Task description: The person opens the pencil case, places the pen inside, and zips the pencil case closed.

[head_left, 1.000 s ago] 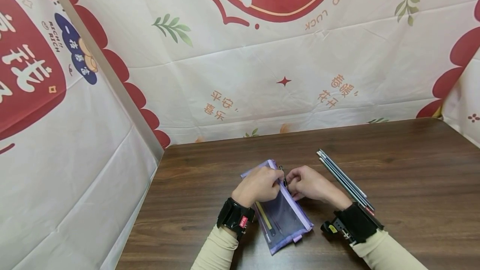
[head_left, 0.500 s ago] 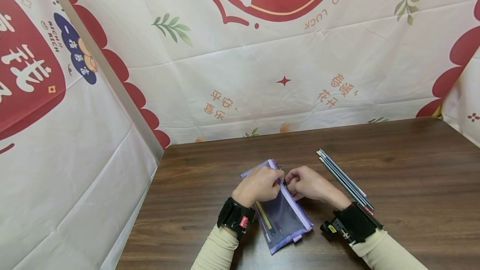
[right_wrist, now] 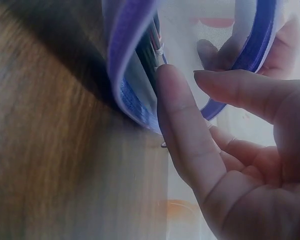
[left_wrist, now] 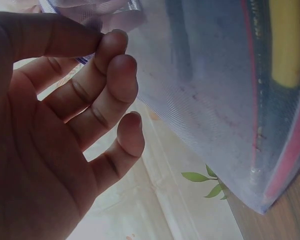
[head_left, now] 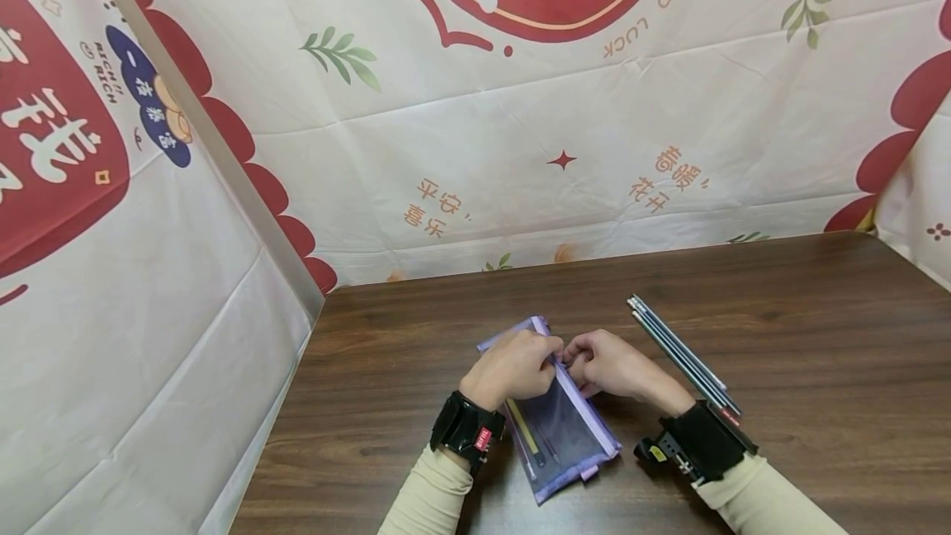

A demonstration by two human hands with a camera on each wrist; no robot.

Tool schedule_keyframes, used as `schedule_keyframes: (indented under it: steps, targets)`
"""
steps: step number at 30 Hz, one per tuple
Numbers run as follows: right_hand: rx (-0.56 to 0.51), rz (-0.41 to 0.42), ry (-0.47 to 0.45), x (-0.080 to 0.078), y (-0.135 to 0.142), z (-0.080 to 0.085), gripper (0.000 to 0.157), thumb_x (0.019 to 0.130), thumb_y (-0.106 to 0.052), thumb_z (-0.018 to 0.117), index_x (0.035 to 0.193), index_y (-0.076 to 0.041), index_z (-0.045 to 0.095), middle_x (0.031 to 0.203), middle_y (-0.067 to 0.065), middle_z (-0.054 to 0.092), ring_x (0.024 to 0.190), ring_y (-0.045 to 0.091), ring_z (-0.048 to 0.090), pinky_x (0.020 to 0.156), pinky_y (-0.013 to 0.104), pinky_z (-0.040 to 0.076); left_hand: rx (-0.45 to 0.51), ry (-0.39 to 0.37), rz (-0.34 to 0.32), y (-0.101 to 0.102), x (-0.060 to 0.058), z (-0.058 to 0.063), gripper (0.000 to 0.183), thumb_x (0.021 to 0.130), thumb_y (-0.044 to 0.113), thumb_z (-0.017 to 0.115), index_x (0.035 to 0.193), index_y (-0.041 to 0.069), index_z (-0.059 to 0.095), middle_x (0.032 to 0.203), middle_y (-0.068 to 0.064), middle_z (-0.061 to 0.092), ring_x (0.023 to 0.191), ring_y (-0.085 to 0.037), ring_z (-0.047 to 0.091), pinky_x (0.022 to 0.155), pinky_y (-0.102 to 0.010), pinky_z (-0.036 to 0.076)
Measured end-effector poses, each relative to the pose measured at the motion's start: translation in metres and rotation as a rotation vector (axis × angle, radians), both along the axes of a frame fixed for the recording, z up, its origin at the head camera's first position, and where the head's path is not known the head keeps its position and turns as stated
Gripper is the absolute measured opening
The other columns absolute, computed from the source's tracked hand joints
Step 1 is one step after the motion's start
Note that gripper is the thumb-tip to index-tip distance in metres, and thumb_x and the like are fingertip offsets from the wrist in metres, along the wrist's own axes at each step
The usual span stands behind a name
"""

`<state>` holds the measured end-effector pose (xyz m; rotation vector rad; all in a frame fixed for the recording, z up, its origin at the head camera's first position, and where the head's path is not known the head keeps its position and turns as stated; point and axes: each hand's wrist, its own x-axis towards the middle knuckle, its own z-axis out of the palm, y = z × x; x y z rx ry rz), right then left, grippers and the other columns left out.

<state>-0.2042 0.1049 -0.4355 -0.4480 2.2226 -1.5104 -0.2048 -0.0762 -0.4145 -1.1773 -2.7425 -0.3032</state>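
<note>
A purple mesh zip pouch [head_left: 568,440] lies slanted on the table with its long zip edge toward the right. My left hand [head_left: 513,368] pinches that edge between thumb and fingers near the far end. At the spread mouth is my right hand [head_left: 612,363], its index finger straight and its thumb apart in the right wrist view. A slim dark object with a metal strip [right_wrist: 149,60] sits inside the mouth along the index fingertip; part of it is hidden behind the finger. Through the mesh shows a yellow stick with a dark end [head_left: 526,432].
Several dark blue-green pencils [head_left: 679,353] lie bunched on the brown wooden table [head_left: 817,337], beyond the right forearm. A white printed cloth [head_left: 490,122] hangs behind the table, and another covered panel [head_left: 186,337] rises at the left.
The dark object with metal on it, which stood up between my hands at the pouch's edge, has sunk out of sight in the head view. Both hands stay almost in place.
</note>
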Motion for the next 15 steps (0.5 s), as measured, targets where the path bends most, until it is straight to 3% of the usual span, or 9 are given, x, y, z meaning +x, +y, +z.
schedule_keyframes:
  steps: [15]
  targets:
    - [0.002, 0.005, -0.028, -0.0005, 0.0022, 0.0033, 0.025, 0.081, 0.012, 0.049, 0.104, 0.014, 0.057, 0.079, 0.012, 0.061, 0.07, 0.02, 0.063, 0.062, 0.039, 0.059, -0.002, -0.023, 0.007, -0.0002, 0.0004, 0.0009, 0.01, 0.073, 0.005, 0.058, 0.074, 0.015, 0.055, 0.059, 0.007, 0.041, 0.051, -0.005, 0.039, 0.046, -0.016, 0.026]
